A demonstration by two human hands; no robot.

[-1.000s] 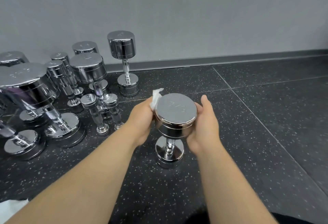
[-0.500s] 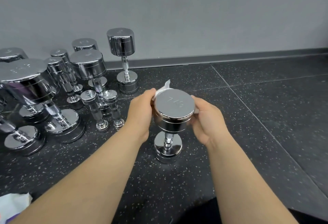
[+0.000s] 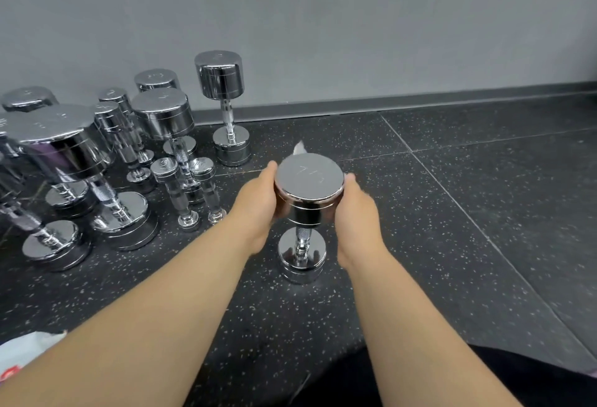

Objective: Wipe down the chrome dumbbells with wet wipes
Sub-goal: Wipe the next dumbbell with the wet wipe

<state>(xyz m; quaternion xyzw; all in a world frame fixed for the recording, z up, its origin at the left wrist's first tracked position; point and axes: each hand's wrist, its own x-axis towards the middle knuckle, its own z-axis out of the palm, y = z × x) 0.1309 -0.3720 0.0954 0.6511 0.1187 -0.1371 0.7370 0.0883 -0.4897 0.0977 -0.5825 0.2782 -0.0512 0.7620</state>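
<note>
A chrome dumbbell [image 3: 308, 180] was stood upright on its lower head on the speckled black floor [image 3: 452, 213], in the middle of the view and well apart from the wall [image 3: 323, 19]. Its upper head, marked with a faint number on the flat top, was clasped from both sides. The left hand [image 3: 258, 200] was curled against the left flank, and the right hand [image 3: 355, 209], slightly blurred, was curled against the right flank. A white corner of a wipe [image 3: 299, 148] was seen sticking up just beyond the far rim of that head, between the two hands; which hand pinned it there could not be told. The knurled handle and the lower head were left uncovered. To the left, a cluster of other dumbbells [image 3: 161, 122] of several sizes was stood on end, packed close together, with a tall dumbbell [image 3: 223, 83] set nearest the wall. A white packet [image 3: 22, 355] was partly shown at the lower left edge, on the floor.
</note>
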